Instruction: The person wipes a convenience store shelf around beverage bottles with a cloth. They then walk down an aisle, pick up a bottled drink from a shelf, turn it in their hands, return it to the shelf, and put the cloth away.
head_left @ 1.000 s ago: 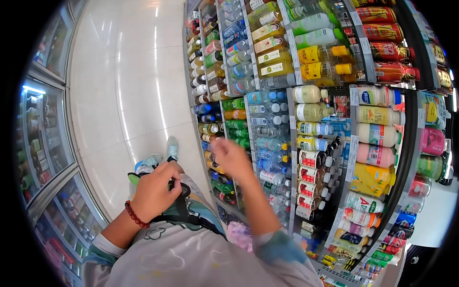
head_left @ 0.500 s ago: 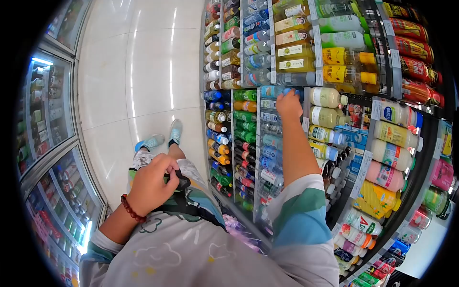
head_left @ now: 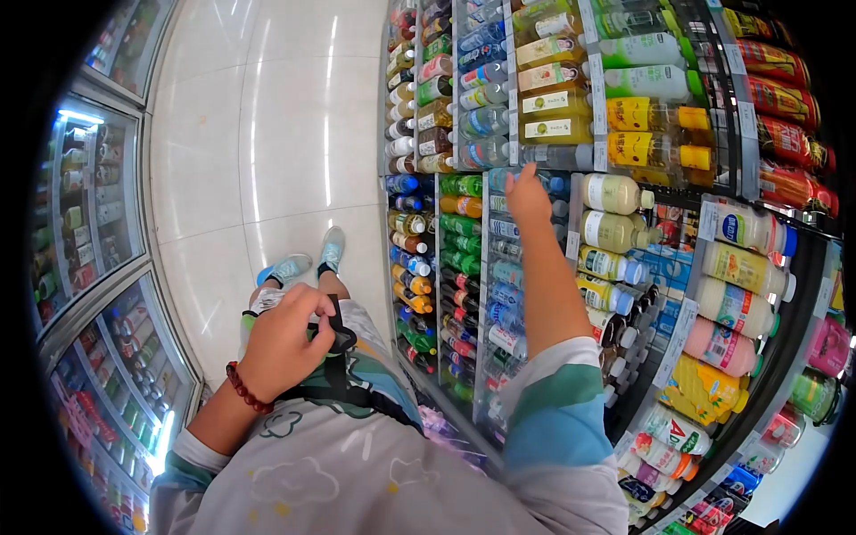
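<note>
Near the shelf divider on the right, my right hand point(head_left: 530, 198) reaches over the row of clear water bottles point(head_left: 506, 275). Its fingers are partly bent, with the thumb and index finger apart, and nothing shows between them. A clear bottle point(head_left: 553, 157) lies just beyond the fingertips. In front of my body, my left hand point(head_left: 290, 337) is curled around a black strap point(head_left: 333, 332). A red bead bracelet point(head_left: 244, 389) circles the left wrist.
Shelves of bottled drinks point(head_left: 615, 223) fill the right side, with price-label rails point(head_left: 676, 343) along their edges. Glass-door coolers point(head_left: 125, 312) stand at the left. Between them runs a pale tiled floor point(head_left: 196, 160).
My right hand has drawn slightly back from the blue-labelled bottle it was touching, and its fingers have opened. The shelves have shifted slightly in view. My left hand keeps its grip.
</note>
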The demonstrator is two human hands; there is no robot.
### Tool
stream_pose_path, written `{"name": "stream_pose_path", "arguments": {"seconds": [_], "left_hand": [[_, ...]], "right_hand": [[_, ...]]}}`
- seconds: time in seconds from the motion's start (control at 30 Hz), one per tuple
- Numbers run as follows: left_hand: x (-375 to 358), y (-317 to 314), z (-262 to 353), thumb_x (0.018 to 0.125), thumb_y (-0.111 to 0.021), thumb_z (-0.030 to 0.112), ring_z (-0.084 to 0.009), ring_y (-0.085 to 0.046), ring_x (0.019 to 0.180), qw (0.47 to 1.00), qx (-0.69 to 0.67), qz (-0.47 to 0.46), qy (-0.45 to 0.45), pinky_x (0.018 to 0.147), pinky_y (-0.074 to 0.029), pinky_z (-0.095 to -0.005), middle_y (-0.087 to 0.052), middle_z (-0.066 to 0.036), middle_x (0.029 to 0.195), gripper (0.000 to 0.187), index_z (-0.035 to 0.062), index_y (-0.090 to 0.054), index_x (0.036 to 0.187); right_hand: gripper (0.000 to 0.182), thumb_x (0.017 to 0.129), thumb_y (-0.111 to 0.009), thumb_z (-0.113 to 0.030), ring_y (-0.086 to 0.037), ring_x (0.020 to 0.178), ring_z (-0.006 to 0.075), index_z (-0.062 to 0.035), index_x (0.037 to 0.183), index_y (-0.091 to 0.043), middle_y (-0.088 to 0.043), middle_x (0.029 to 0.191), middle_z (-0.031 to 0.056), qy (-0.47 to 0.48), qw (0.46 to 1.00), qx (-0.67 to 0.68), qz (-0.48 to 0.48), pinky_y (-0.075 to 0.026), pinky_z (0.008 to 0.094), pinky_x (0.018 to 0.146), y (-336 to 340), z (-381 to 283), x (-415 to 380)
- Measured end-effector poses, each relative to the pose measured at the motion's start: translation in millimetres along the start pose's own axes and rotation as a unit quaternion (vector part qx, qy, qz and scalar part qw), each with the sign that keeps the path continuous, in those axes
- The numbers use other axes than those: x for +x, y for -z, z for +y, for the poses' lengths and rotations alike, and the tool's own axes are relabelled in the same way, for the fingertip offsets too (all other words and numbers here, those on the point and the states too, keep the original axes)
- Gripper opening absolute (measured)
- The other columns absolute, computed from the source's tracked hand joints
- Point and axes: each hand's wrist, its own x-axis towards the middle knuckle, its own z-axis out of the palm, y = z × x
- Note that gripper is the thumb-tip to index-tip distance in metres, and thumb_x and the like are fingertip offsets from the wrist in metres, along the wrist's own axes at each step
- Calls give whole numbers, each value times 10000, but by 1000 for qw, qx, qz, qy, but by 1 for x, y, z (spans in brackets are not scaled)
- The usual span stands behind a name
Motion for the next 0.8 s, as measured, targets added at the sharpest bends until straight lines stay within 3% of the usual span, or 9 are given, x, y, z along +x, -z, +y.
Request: {"name": "stream_pose_path", "arguments": {"seconds": [0.1,0.23,0.37,0.47,0.53,0.57,0.6,0.63,0.8], "left_hand": [[1,2,3,864,-675,23,-314,-656,931,1000,6,-11,-6,791,-534,-397,-635,-106,953,156,53,-631,1010],[3,9,4,875,-716,64,-326,-656,945,1000,9,-24,-9,806,-539,-399,-664,-98,980,154,61,-655,1016],[9,9,0,892,-809,214,-276,-668,1140,998,-10,-60,-2,908,-550,-381,-677,-118,1253,479,88,-625,1316],[22,15,27,882,-853,259,-247,-626,1270,993,-85,-84,-15,1005,-527,-375,-620,-156,1407,735,74,-504,1502],[28,18,34,879,-867,261,-238,-596,1321,984,-123,-124,-27,1046,-509,-373,-584,-175,1463,844,54,-430,1570],[33,14,28,888,-865,248,-241,-585,1333,954,-180,-230,-68,1055,-501,-373,-586,-172,1454,836,25,-424,1562],[35,12,27,897,-863,236,-245,-574,1346,907,-234,-334,-106,1063,-494,-373,-588,-169,1444,830,-5,-417,1554],[34,14,36,930,-838,228,-231,-612,1299,879,-239,-411,-41,1068,-497,-374,-605,-142,1417,778,-36,-418,1530],[16,-4,43,986,-758,296,-236,-680,1178,830,-295,-472,44,1048,-504,-371,-672,-142,1288,674,-20,-452,1496]], "right_hand": [[498,1044,-569,-413,-715,1034,448,-41,1355,-458,-689,1197,252,22,1000,13,-7,-564,559,864,21,-15,-31],[416,1024,-619,-345,-721,941,438,-49,1296,-512,-716,1057,235,46,980,156,118,-567,528,804,51,-31,-102],[273,1000,-663,-269,-686,775,315,-52,1139,-575,-667,838,125,41,922,355,148,-553,465,742,96,-49,-207],[198,994,-665,-224,-597,749,194,-60,1080,-595,-596,830,15,-14,782,622,43,-520,366,741,103,-60,-256],[148,1005,-646,-203,-528,820,108,-69,1037,-590,-559,886,-37,83,719,673,152,-453,267,784,101,-69,-278],[114,1024,-607,-180,-513,914,81,-68,1024,-587,-567,936,-21,84,685,716,109,-404,225,854,108,-71,-292],[114,1024,-607,-180,-513,914,81,-68,1024,-587,-567,936,-21,73,679,722,117,-404,225,854,113,-74,-301],[119,1034,-598,-190,-511,910,74,-71,1026,-588,-568,939,-18,37,657,746,97,-401,223,852,117,-75,-308],[336,1085,-559,-387,-618,913,141,-62,1149,-611,-626,988,24,-77,523,846,64,-510,317,838,100,-81,-335]]}}
